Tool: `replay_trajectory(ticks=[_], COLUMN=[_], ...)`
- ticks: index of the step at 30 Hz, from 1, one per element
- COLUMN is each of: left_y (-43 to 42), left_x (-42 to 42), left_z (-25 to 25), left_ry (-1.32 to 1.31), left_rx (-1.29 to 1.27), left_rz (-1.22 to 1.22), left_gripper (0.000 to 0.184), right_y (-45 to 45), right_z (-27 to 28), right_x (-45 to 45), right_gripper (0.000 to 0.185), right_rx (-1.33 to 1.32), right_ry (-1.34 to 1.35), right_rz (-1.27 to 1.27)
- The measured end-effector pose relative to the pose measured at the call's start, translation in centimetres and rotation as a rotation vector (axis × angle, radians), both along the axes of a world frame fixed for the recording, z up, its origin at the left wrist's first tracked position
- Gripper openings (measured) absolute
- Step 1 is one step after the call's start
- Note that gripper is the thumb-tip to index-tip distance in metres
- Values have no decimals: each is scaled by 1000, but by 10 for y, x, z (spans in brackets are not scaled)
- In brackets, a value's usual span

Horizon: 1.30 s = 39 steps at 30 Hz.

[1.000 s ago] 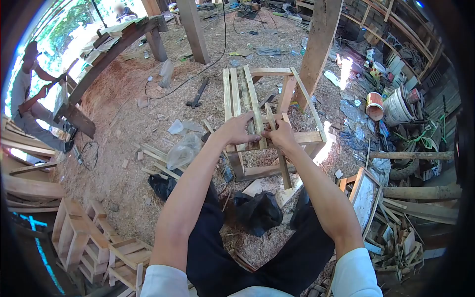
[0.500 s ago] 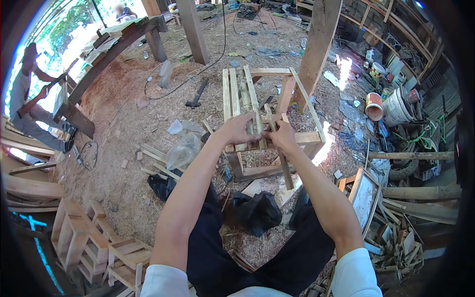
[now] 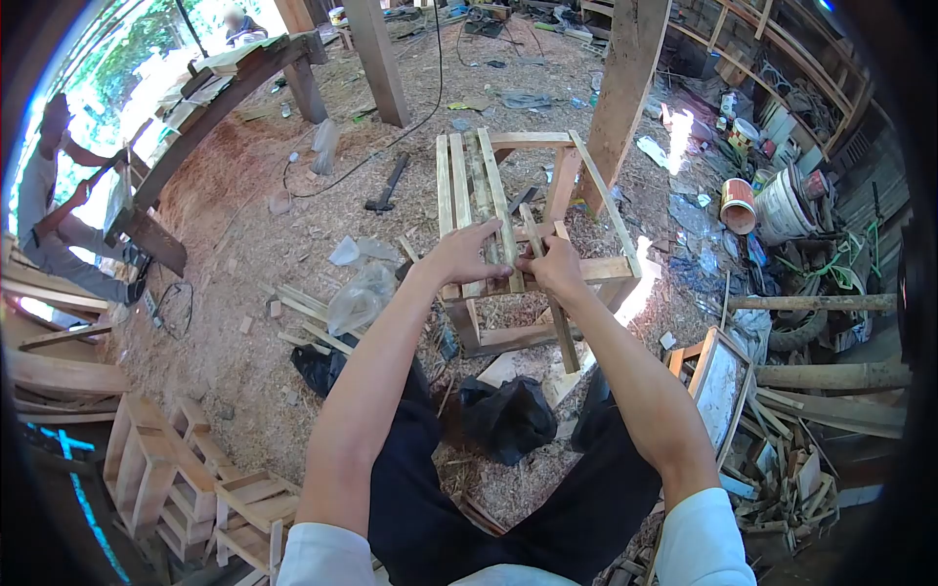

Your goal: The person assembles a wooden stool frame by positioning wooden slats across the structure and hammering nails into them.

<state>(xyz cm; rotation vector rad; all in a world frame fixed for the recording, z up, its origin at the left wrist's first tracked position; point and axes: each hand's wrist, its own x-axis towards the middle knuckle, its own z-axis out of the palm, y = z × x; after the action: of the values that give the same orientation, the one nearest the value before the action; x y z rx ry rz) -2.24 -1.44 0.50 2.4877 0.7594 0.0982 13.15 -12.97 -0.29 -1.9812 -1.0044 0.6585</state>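
A small wooden frame (image 3: pixel 614 269), like a stool, stands in front of me with several pale slats (image 3: pixel 459 186) laid lengthwise on its left side. My left hand (image 3: pixel 467 256) rests across these slats near their close end, fingers stretched out and thumb apart, touching the rightmost slat (image 3: pixel 496 190). Just right of it, my right hand (image 3: pixel 555 266) is closed in a pinch on a narrow wooden strip (image 3: pixel 564 337), which slants down toward my knees. The fingers partly hide the strip's middle. A dark tool (image 3: pixel 524 199) lies within the frame's top, its shape partly covered.
A hammer (image 3: pixel 389 183) lies on the sawdust-covered ground. Black plastic (image 3: pixel 508 420) sits between my legs; clear bags (image 3: pixel 357 305) and loose sticks (image 3: pixel 311 311) lie left. Wooden posts (image 3: pixel 625 107), buckets (image 3: pixel 739 208) and stacked small frames (image 3: pixel 161 459) stand around. Another person (image 3: pixel 68 215) handles a long tool at left.
My hands keep almost the same position on the slats and strip. At the left, the other person's head and arms have shifted. The view has moved very slightly.
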Motion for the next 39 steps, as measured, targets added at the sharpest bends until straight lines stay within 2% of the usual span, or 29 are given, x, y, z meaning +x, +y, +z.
replay_trajectory(ticks=[4, 9, 11, 15, 18, 24, 26, 34, 39], left_y=[1, 0, 1, -1, -1, -1, 0, -1, -1], left_x=[1, -3, -4, -5, -5, -6, -7, -7, -10], left_z=[-4, 1, 2, 2, 8, 7, 8, 8, 12], left_ry=[-10, -8, -10, -74, 5, -18, -14, -23, -36], left_rx=[42, -36, -55, -14, -96, -90, -98, -74, -172], left_rz=[-6, 2, 5, 1, 15, 11, 8, 1, 28], left_gripper=[95, 96, 96, 95, 96, 95, 95, 94, 94], right_y=[1, 7, 14, 15, 14, 20, 21, 27, 23], right_z=[-3, -17, -37, -36, -34, -47, -49, -54, -42], right_x=[2, 7, 13, 11, 10, 15, 16, 16, 12], right_gripper=[30, 26, 35, 36, 37, 33, 31, 34, 36], right_rx=[-40, -17, 20, 9, 11, 9, 41, 70, 125], right_ry=[-7, 29, 201, 200, 206, 271, 383, 339, 384], right_rz=[15, 41, 63, 51, 57, 52, 33, 61, 81])
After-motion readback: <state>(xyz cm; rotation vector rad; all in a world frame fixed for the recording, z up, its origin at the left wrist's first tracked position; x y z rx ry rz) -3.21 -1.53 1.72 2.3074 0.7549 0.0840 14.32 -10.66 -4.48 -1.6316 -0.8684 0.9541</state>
